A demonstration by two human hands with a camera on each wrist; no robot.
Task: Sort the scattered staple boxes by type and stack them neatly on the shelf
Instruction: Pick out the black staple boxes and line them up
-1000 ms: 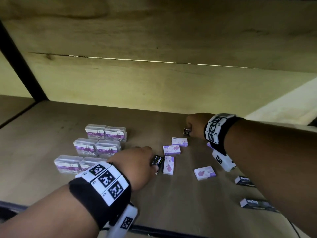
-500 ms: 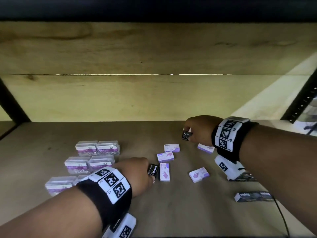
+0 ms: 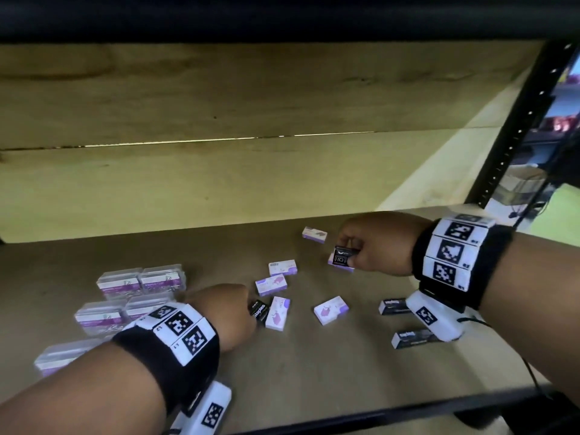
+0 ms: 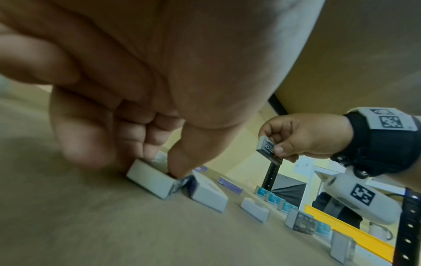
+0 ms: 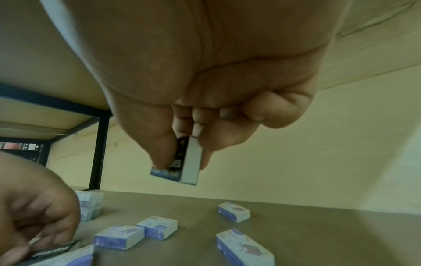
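Staple boxes lie scattered on the wooden shelf (image 3: 298, 372). My right hand (image 3: 378, 243) pinches one small black box (image 3: 343, 256) between thumb and fingertips, lifted clear above a purple-and-white box (image 3: 340, 266) directly beneath the grip. My left hand (image 3: 226, 312) closes on another black box (image 3: 259, 310) down at the board, just beside a purple one (image 3: 277, 313) on its thumb side. I judge the glossy cardboard slick and the pinch shallow, so the raised box could twist out and drop. Clear plastic cases (image 3: 141, 282) sit in rows behind my left wrist; a careless sweep could topple them.
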